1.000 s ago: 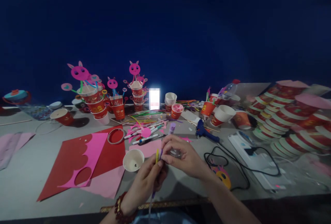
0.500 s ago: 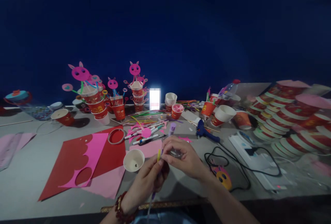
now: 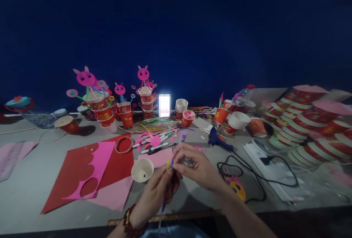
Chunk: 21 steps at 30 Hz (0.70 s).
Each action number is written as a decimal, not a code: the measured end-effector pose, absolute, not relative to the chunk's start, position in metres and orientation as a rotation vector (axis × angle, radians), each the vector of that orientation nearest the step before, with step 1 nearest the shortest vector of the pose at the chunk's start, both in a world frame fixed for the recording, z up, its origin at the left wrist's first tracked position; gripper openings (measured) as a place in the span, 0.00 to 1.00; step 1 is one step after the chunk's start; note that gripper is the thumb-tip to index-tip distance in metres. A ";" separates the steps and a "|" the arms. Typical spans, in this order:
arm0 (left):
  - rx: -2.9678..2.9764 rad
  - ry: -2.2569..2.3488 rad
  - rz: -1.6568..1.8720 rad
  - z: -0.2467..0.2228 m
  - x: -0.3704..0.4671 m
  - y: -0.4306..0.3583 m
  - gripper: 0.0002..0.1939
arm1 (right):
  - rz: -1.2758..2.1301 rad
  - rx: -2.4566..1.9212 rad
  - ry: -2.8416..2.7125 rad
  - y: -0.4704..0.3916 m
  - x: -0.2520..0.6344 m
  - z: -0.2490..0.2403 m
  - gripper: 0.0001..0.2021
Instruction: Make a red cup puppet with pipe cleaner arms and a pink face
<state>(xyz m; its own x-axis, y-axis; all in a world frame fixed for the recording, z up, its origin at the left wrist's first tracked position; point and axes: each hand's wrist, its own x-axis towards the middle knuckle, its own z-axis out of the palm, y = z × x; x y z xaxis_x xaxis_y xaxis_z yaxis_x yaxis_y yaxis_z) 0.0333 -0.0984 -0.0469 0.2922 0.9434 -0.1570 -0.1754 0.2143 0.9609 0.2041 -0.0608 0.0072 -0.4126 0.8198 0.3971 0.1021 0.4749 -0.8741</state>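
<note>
Near the table's front edge, my left hand (image 3: pixel 158 190) is closed around a yellow pipe cleaner (image 3: pixel 168 163) and a purple pipe cleaner (image 3: pixel 172 163), whose tips stick up above the thumb. A purple and whitish length trails below that fist. My right hand (image 3: pixel 194 164) pinches the purple tip with thumb and index finger, against the left fingertips. A greyish oval shape shows under the right palm; I cannot make out what it is. Just beyond the hands stands a light purple tube (image 3: pixel 183 137). Left of them sits a white paper cup (image 3: pixel 142 170), open side up.
Red card (image 3: pixel 63 179) and cut pink paper lie at left. Markers (image 3: pixel 158 148) are scattered ahead. Pink-faced cup figures (image 3: pixel 103 113) stand behind. A blue glue gun (image 3: pixel 220 142), its black cord, a white power strip (image 3: pixel 271 174) and stacked cups (image 3: pixel 305 131) occupy the right.
The right fingers have shifted slightly at the purple tip, and more of the greyish shape under the palm shows. The yellow tip has tilted a little. Everything else is unchanged.
</note>
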 end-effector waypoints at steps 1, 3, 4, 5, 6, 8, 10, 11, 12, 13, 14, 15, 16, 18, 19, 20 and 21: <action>1.059 0.948 0.966 -0.046 0.033 -0.099 0.27 | 1.007 -0.783 -1.821 -0.061 0.203 0.007 0.08; 1.077 0.961 0.978 -0.043 0.034 -0.099 0.27 | 1.006 -0.794 -1.811 -0.060 0.201 0.006 0.08; 1.079 0.967 0.984 -0.042 0.034 -0.099 0.26 | 1.003 -0.802 -1.807 -0.060 0.200 0.005 0.07; 1.079 0.971 0.989 -0.041 0.034 -0.099 0.27 | 0.999 -0.811 -1.803 -0.060 0.199 0.005 0.07; 1.077 0.973 0.991 -0.040 0.035 -0.099 0.27 | 0.995 -0.820 -1.805 -0.059 0.199 0.005 0.07; 1.074 0.974 0.989 -0.040 0.035 -0.099 0.27 | 0.981 -0.838 -1.809 -0.059 0.198 0.005 0.06; 1.078 0.972 0.985 -0.041 0.036 -0.099 0.27 | 0.959 -0.856 -1.814 -0.060 0.198 0.005 0.06; 1.082 0.970 0.984 -0.042 0.036 -0.099 0.27 | 0.943 -0.867 -1.818 -0.061 0.198 0.005 0.07; 1.085 0.969 0.983 -0.043 0.037 -0.099 0.27 | 0.924 -0.880 -1.823 -0.061 0.198 0.005 0.07; 1.087 0.967 0.983 -0.044 0.037 -0.099 0.28 | 0.903 -0.896 -1.829 -0.062 0.198 0.005 0.07; 1.088 0.966 0.988 -0.045 0.037 -0.100 0.28 | 0.882 -0.914 -1.839 -0.063 0.198 0.005 0.06; 1.089 0.965 0.997 -0.046 0.038 -0.100 0.28 | 0.861 -0.932 -1.851 -0.064 0.197 0.004 0.06; 1.090 0.965 1.011 -0.047 0.038 -0.100 0.27 | 0.841 -0.949 -1.862 -0.065 0.197 0.004 0.06; 1.092 0.967 1.039 -0.049 0.037 -0.100 0.26 | 0.802 -0.974 -1.878 -0.066 0.197 0.004 0.05; 1.094 0.966 1.045 -0.049 0.037 -0.100 0.26 | 0.785 -0.984 -1.885 -0.066 0.197 0.004 0.05; 1.095 0.964 1.046 -0.050 0.037 -0.100 0.25 | 0.771 -0.990 -1.890 -0.067 0.197 0.004 0.05; 1.094 0.960 1.040 -0.050 0.036 -0.100 0.25 | 0.759 -0.994 -1.895 -0.067 0.197 0.004 0.05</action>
